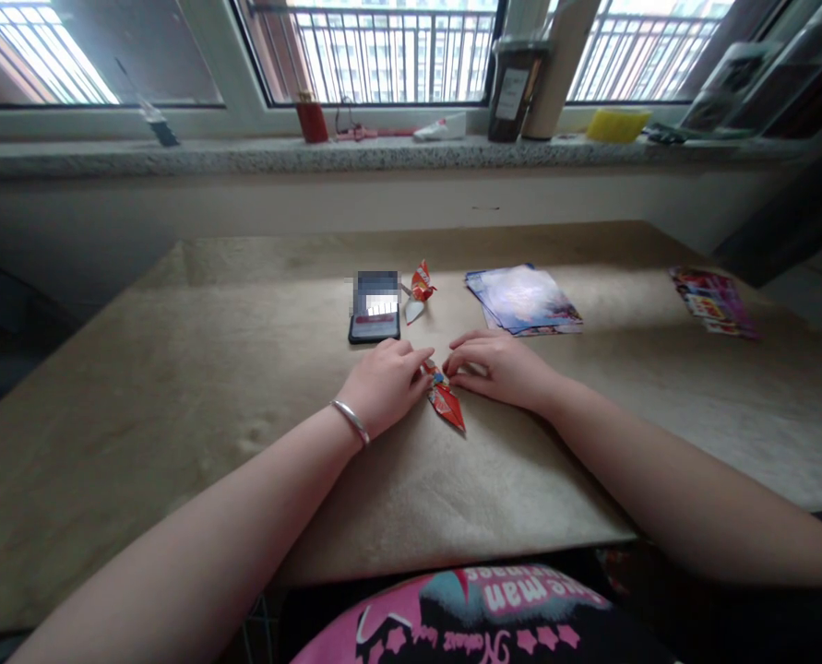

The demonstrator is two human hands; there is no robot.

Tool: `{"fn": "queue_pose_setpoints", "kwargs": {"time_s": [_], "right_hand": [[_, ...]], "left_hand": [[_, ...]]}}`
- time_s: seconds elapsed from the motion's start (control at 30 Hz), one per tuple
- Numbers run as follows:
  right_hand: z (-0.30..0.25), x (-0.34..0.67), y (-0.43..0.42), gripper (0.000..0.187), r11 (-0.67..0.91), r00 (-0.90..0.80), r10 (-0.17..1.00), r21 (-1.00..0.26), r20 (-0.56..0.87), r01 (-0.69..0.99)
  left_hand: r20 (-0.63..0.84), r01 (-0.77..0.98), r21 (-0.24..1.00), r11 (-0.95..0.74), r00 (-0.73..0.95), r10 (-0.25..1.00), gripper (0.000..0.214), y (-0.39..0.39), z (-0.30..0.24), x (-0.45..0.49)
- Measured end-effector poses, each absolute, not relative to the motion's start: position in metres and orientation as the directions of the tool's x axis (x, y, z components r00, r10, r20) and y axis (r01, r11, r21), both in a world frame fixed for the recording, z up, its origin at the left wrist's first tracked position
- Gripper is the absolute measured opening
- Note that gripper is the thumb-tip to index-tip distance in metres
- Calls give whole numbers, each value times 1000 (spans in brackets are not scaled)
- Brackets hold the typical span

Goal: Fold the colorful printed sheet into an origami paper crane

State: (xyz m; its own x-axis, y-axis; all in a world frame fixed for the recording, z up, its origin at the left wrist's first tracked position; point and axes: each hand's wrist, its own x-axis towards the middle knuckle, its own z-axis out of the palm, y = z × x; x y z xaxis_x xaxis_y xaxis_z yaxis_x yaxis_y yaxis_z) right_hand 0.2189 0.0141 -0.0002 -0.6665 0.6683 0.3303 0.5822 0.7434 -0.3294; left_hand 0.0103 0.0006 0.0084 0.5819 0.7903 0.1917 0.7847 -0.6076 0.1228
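A narrow piece of red folded paper (446, 406) with a pointed end lies on the table between my hands. My left hand (388, 383), with a silver bangle at its wrist, has its thumb and fingers closed on the paper's upper left side. From the other side, the bent fingers of my right hand (494, 367) close on its upper right edge. Fingers hide part of the paper's far end. Just beyond stands a red and white folded paper crane (421, 284), beside a phone (375, 325) with a partly blurred screen.
A stack of printed square paper sheets (525, 297) lies beyond my right hand. More colourful printed papers (711, 302) lie at the far right of the table (175, 387). Along the windowsill (244, 159) stand a dark lidded container (514, 92), a red bottle (312, 120) and a yellow object (616, 124).
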Motion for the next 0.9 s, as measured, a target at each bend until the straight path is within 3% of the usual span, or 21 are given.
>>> {"fn": "queue_pose_setpoints", "kwargs": {"time_s": [0.23, 0.5, 0.9], "right_hand": [[-2, 211, 9, 11, 669, -587, 742, -407, 324, 622], [1, 199, -3, 14, 600, -522, 800, -367, 296, 711], [-6, 198, 3, 3, 476, -384, 879, -540, 282, 694]], "left_hand": [[208, 759, 115, -641, 613, 762, 26, 3, 6, 8], [205, 770, 29, -637, 619, 758, 24, -4, 4, 15], [182, 769, 202, -607, 579, 794, 19, 2, 3, 11]]}}
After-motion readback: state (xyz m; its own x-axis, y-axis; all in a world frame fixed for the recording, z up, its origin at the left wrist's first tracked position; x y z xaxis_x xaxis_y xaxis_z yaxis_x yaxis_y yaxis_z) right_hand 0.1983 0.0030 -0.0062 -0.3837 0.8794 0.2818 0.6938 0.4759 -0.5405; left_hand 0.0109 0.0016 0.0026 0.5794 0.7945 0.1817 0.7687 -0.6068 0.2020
